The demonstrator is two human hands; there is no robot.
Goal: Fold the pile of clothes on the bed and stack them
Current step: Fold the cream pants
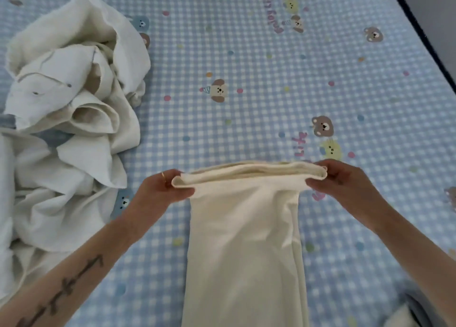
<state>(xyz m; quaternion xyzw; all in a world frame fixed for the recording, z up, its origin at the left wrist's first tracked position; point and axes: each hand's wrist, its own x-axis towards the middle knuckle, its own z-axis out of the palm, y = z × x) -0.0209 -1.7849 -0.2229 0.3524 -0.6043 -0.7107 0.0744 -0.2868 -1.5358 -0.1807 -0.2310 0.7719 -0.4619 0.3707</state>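
A cream garment (244,240), folded into a long narrow strip, lies lengthwise on the bed (271,80) in front of me. Its far end is lifted and doubled over. My left hand (162,188) pinches the left corner of that lifted fold, and my right hand (338,178) pinches the right corner. A pile of crumpled white and cream clothes (69,109) lies unfolded at the left of the bed.
The bed has a blue checked sheet printed with bears and dots. Its right edge (424,30) runs diagonally at the upper right, with grey floor beyond. A bit of white fabric (399,317) shows at the bottom right corner.
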